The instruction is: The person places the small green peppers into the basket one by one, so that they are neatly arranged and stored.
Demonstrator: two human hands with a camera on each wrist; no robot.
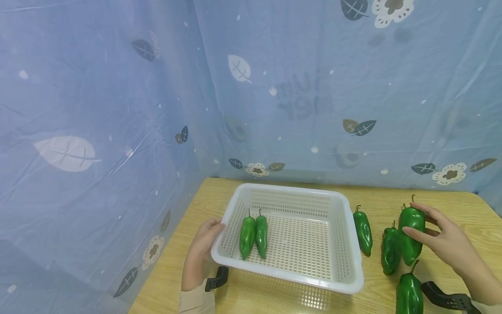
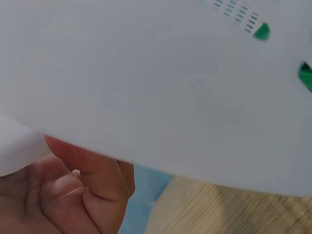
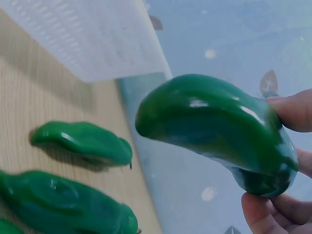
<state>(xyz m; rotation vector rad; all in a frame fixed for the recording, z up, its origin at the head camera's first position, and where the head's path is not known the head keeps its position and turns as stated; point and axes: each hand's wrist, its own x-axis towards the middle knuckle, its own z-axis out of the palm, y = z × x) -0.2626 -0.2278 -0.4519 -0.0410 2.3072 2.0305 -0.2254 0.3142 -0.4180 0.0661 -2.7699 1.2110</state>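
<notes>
My left hand [image 1: 206, 239] grips the left rim of a white plastic basket [image 1: 290, 190]. In the left wrist view, the fingers [image 2: 100, 178] curl up under the basket's edge. Two green peppers, a wider one [image 1: 247, 237] and a slimmer one [image 1: 261, 235], lie side by side in the basket's left part. At the right, my right hand [image 1: 443, 235] pinches a large green pepper [image 3: 214, 126] between thumb and fingers. In the right wrist view this pepper is raised above the table, its tapered end pointing away from the fingers.
Green peppers lie right of the basket: one [image 1: 363, 233] beside its wall, one [image 1: 391, 250] farther right, and one [image 1: 409, 292] near the bottom edge. The wooden table [image 1: 176, 244] meets a blue patterned curtain [image 1: 274, 87] at the back and left.
</notes>
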